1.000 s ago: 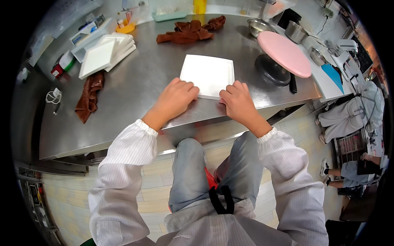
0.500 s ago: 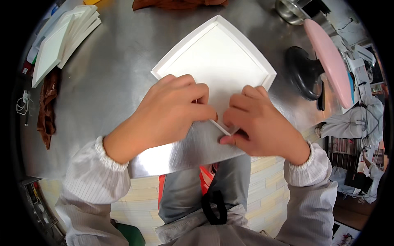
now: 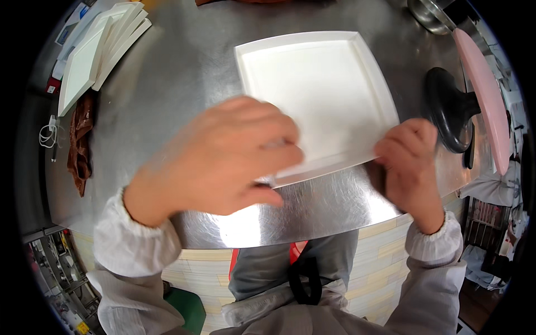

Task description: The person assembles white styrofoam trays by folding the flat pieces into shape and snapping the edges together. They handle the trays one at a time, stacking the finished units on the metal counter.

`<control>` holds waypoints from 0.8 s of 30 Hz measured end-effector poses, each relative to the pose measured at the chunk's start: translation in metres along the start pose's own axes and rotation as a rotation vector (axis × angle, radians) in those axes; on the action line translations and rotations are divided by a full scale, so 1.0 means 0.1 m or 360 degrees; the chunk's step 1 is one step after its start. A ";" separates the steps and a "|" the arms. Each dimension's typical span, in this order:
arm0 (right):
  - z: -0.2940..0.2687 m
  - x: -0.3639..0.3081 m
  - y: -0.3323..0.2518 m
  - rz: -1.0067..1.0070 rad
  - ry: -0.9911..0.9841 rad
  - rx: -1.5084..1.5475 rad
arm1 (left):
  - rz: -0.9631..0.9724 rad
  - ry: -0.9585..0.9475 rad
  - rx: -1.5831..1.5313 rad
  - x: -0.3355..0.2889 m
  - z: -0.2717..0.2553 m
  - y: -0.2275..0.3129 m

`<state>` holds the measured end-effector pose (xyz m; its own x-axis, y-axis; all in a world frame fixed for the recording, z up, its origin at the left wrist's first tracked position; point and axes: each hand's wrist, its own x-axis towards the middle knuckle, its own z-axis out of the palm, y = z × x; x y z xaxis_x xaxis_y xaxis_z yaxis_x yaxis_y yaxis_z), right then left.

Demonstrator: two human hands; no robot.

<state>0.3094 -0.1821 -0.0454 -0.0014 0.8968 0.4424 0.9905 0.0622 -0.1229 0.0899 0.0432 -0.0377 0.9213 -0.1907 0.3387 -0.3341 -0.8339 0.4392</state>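
A shallow white cardboard tray (image 3: 324, 95) with low upright walls sits on the metal table in front of me. At its near left corner is my left hand (image 3: 234, 159), blurred by motion, its curled fingers over the inside and its thumb outside the near wall. The hand covers that corner. My right hand (image 3: 410, 167) pinches the near right corner, with fingers closed on the wall.
Several similar white trays (image 3: 103, 56) lie stacked at the far left of the metal table (image 3: 167, 100). Near them are brown crumpled material (image 3: 81, 148) and a white cable (image 3: 49, 134). A pink turntable (image 3: 483, 100) with a black base (image 3: 446, 109) lies tipped at right, beyond it a steel bowl (image 3: 430, 15).
The tray has turned so a side, rather than a corner, faces me. My hands have moved apart, the right one to the right, onto separate near corners.
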 end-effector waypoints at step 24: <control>0.23 0.23 -0.30 0.0110 -0.0081 0.0421 | -0.0309 -0.0074 -0.0032 0.37 0.28 0.11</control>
<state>0.2768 -0.1535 -0.0518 0.0513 0.9234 0.3805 0.9180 0.1064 -0.3821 0.1263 0.0125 -0.0435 0.9768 -0.0515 0.2076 -0.1529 -0.8470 0.5091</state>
